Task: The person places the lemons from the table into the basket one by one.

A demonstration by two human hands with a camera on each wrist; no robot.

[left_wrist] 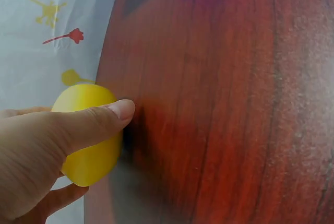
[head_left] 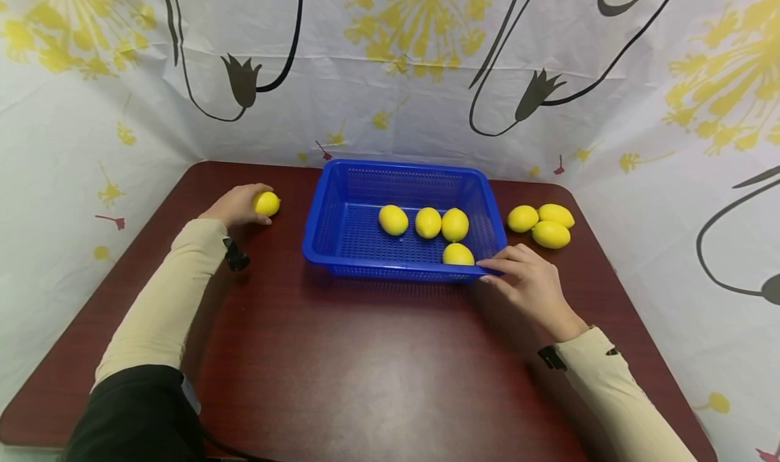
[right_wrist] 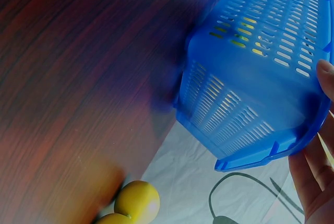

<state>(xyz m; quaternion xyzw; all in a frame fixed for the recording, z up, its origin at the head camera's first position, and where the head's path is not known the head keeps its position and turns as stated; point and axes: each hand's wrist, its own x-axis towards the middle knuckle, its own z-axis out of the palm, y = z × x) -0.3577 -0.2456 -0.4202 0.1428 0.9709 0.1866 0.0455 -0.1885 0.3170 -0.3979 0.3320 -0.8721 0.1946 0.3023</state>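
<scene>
On the left part of the table, my left hand (head_left: pixel 236 206) holds a lemon (head_left: pixel 266 204), thumb on one side and fingers on the other. The left wrist view shows the thumb laid across this lemon (left_wrist: pixel 93 162). My right hand (head_left: pixel 529 284) pinches the near right corner of a blue plastic basket (head_left: pixel 390 267), fingers over the rim and thumb outside. Inside the basket lie several lemons (head_left: pixel 428 223), one of them against the near wall and partly hidden by the rim. In the right wrist view the basket's slotted side (right_wrist: pixel 250 83) fills the right half.
Three more lemons (head_left: pixel 551 234) sit together on the table to the right of the basket. The dark red wooden table (head_left: pixel 365 367) has rounded corners. A patterned white cloth (head_left: pixel 402 110) hangs behind and along both sides.
</scene>
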